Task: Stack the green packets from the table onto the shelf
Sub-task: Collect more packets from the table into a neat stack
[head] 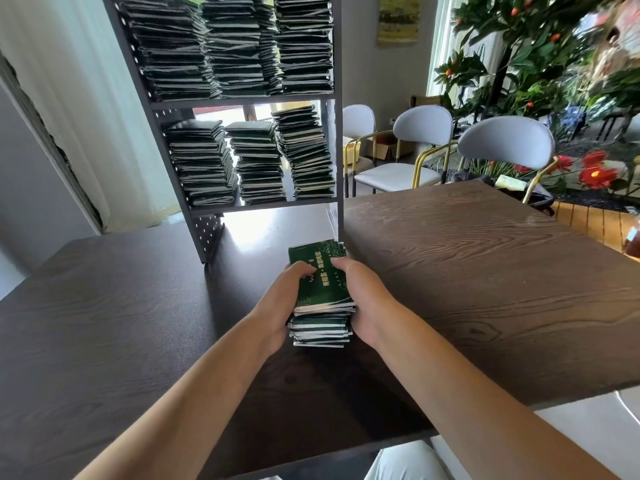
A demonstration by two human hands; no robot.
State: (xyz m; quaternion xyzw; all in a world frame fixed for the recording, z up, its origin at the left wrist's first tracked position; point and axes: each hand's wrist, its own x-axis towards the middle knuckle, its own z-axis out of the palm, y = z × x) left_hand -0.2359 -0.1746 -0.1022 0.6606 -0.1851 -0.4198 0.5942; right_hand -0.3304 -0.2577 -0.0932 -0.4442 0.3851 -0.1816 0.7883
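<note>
A stack of green packets (320, 292) stands on the dark wooden table (485, 271), just in front of the shelf. My left hand (282, 303) grips its left side, fingers curled over the top packet. My right hand (360, 299) grips the right side the same way. The grey metal shelf (337, 133) stands on the table behind the stack. Its lower level (263, 204) holds three piles of green packets (258, 161). The upper level is packed with taller piles (235, 43).
Three pale chairs with gold legs (498, 143) stand along the table's far right side. Plants with red flowers (595, 171) fill the right background. A curtain and wall lie to the left of the shelf.
</note>
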